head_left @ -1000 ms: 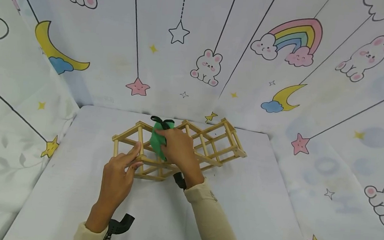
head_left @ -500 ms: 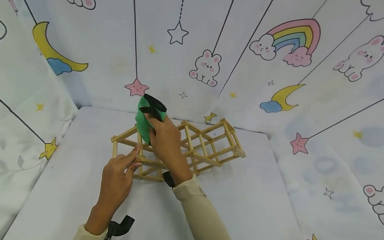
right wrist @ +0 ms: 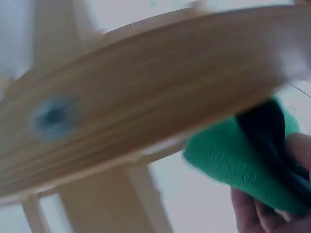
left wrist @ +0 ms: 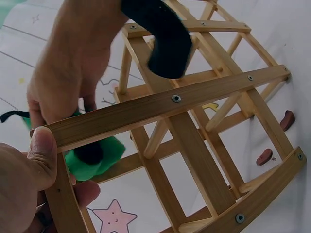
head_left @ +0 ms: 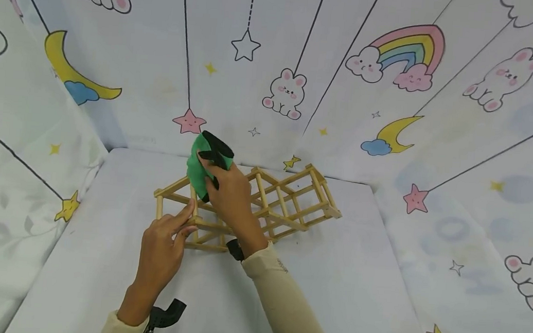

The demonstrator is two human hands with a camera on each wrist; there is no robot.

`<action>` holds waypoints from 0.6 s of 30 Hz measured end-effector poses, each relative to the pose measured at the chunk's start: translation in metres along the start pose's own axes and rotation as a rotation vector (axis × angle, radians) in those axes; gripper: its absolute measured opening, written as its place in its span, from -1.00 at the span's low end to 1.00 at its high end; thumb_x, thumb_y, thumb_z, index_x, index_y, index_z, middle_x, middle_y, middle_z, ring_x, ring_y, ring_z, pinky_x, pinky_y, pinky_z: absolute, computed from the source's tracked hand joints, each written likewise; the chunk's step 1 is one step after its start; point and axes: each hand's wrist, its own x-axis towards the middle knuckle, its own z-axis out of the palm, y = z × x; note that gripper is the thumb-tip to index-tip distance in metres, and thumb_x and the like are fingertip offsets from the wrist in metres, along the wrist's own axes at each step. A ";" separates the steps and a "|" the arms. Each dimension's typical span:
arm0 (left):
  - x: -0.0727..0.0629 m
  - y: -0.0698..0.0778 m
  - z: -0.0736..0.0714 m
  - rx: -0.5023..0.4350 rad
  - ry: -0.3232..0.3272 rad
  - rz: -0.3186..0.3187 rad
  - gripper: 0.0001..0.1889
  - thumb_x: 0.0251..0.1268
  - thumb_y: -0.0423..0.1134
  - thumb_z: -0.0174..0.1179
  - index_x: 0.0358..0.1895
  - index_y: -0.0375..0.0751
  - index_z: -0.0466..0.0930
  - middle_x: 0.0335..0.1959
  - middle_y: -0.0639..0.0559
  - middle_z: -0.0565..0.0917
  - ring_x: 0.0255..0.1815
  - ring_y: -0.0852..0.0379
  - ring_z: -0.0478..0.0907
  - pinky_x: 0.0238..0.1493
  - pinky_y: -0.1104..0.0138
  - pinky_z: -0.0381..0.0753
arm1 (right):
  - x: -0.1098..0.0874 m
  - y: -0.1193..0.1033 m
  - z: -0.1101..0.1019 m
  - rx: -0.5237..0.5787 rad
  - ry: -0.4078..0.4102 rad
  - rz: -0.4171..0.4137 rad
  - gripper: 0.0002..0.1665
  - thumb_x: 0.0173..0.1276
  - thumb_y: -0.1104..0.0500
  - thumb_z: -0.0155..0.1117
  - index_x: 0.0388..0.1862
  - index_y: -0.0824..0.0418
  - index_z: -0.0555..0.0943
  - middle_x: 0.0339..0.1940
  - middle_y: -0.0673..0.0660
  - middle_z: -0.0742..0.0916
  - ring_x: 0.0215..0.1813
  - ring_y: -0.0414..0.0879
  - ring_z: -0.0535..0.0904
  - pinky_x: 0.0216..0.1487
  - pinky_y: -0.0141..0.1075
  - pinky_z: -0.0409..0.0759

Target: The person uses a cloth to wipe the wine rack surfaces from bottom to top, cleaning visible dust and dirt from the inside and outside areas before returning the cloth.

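My left hand (head_left: 163, 247) holds the left front corner of a wooden rack (head_left: 286, 222), its thumb on top of a slat and a fingertip below in the left wrist view. The rack is built of pale slats and round dowels in a zigzag of open bays. In my right hand (head_left: 232, 190) is a green cloth (head_left: 195, 169) with black edging, gripped at the rack's back left over an upright. The left wrist view shows the cloth (left wrist: 87, 162) behind the end slat (left wrist: 116, 116). Fingers curl under the cloth (right wrist: 223, 155) in the right wrist view.
The rack stands on a white-covered table (head_left: 332, 295). Close behind it rises a fabric wall (head_left: 162, 61) printed with stars, moons and rabbits, continuing along both sides. Black camera mounts (head_left: 166, 314) sit at the wrists, one near the rack's front.
My right hand has moved left and up with the cloth, from the rack's middle toward its left upright, then shifted only slightly. The left hand and rack have stayed put.
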 end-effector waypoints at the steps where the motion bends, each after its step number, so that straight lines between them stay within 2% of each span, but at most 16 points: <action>1: 0.000 0.000 0.000 -0.002 -0.003 -0.001 -0.35 0.13 -0.34 0.53 0.38 -0.14 0.65 -0.42 -0.08 0.76 -0.48 0.17 0.42 -0.37 0.26 0.36 | -0.001 0.000 0.000 -0.051 -0.043 0.020 -0.44 0.54 0.18 0.39 0.47 -0.12 0.63 0.25 0.23 0.79 -0.08 0.05 0.80 -0.35 -0.23 0.68; 3: -0.001 0.000 0.001 -0.007 -0.010 -0.005 -0.34 0.13 -0.35 0.53 0.38 -0.14 0.65 -0.41 -0.08 0.77 -0.48 0.17 0.43 -0.37 0.26 0.36 | -0.002 0.003 -0.003 -0.153 -0.133 0.103 -0.47 0.54 0.20 0.38 0.42 -0.17 0.66 0.22 0.19 0.81 -0.19 0.04 0.79 -0.48 -0.25 0.58; 5: -0.003 0.000 0.002 -0.007 -0.014 -0.009 -0.34 0.12 -0.35 0.53 0.38 -0.15 0.64 -0.41 -0.08 0.77 -0.47 0.17 0.43 -0.37 0.27 0.35 | -0.004 0.006 -0.007 -0.216 -0.209 0.189 -0.44 0.54 0.21 0.38 0.42 -0.23 0.65 0.24 0.18 0.80 -0.23 0.05 0.78 -0.53 -0.24 0.53; 7: -0.004 0.000 0.002 -0.004 -0.014 -0.013 -0.33 0.11 -0.36 0.54 0.38 -0.15 0.64 -0.41 -0.08 0.76 -0.47 0.17 0.41 -0.38 0.27 0.35 | -0.005 0.009 -0.011 -0.227 -0.239 0.231 -0.41 0.53 0.20 0.40 0.44 -0.25 0.62 0.28 0.17 0.78 -0.16 0.07 0.79 -0.49 -0.24 0.57; 8: -0.005 0.000 0.002 -0.002 -0.012 -0.014 -0.33 0.10 -0.37 0.54 0.38 -0.16 0.65 -0.42 -0.08 0.75 -0.47 0.17 0.40 -0.38 0.27 0.34 | -0.006 0.010 -0.013 -0.205 -0.221 0.239 -0.40 0.52 0.19 0.42 0.46 -0.24 0.61 0.28 0.18 0.78 -0.13 0.08 0.80 -0.45 -0.21 0.61; 10: -0.005 0.000 0.002 -0.001 -0.010 -0.017 -0.33 0.10 -0.37 0.54 0.37 -0.15 0.65 -0.42 -0.07 0.75 -0.47 0.18 0.39 -0.38 0.28 0.34 | -0.007 0.013 -0.016 -0.133 -0.098 0.236 -0.36 0.50 0.18 0.44 0.50 -0.20 0.58 0.29 0.21 0.77 -0.03 0.12 0.80 -0.31 -0.16 0.72; 12: -0.004 0.000 0.002 -0.008 -0.016 -0.017 -0.32 0.10 -0.38 0.54 0.38 -0.14 0.65 -0.41 -0.07 0.75 -0.48 0.18 0.37 -0.38 0.28 0.34 | -0.006 0.014 -0.019 -0.088 0.092 0.237 -0.33 0.48 0.19 0.46 0.52 -0.17 0.56 0.30 0.24 0.77 0.06 0.18 0.79 -0.18 -0.07 0.78; 14: -0.003 0.000 0.002 -0.017 -0.025 -0.015 -0.33 0.13 -0.37 0.53 0.39 -0.13 0.64 -0.39 -0.08 0.76 -0.47 0.19 0.38 -0.37 0.28 0.34 | -0.004 0.017 -0.021 -0.093 0.275 0.256 -0.33 0.46 0.23 0.47 0.50 -0.11 0.60 0.25 0.28 0.78 0.07 0.23 0.80 -0.12 0.01 0.80; 15: -0.002 0.000 0.001 -0.020 -0.027 -0.014 -0.33 0.13 -0.36 0.53 0.40 -0.13 0.63 -0.39 -0.08 0.76 -0.46 0.19 0.38 -0.36 0.28 0.34 | -0.003 0.018 -0.021 -0.114 0.330 0.273 -0.34 0.45 0.25 0.48 0.49 -0.09 0.61 0.24 0.28 0.78 0.06 0.25 0.80 -0.13 0.03 0.81; 17: -0.001 0.000 0.001 -0.021 -0.025 -0.018 -0.32 0.13 -0.37 0.54 0.40 -0.13 0.63 -0.37 -0.08 0.77 -0.46 0.19 0.38 -0.36 0.29 0.33 | -0.001 0.020 -0.019 -0.173 0.337 0.296 -0.39 0.42 0.30 0.48 0.42 -0.03 0.67 0.19 0.27 0.81 -0.02 0.22 0.82 -0.21 0.01 0.80; 18: -0.001 -0.001 0.000 -0.018 -0.021 -0.021 -0.33 0.13 -0.37 0.53 0.40 -0.13 0.63 -0.38 -0.08 0.77 -0.46 0.19 0.37 -0.37 0.29 0.32 | -0.001 0.020 -0.016 -0.204 0.293 0.292 -0.42 0.42 0.32 0.46 0.39 -0.01 0.69 0.17 0.26 0.82 -0.12 0.18 0.83 -0.30 -0.03 0.78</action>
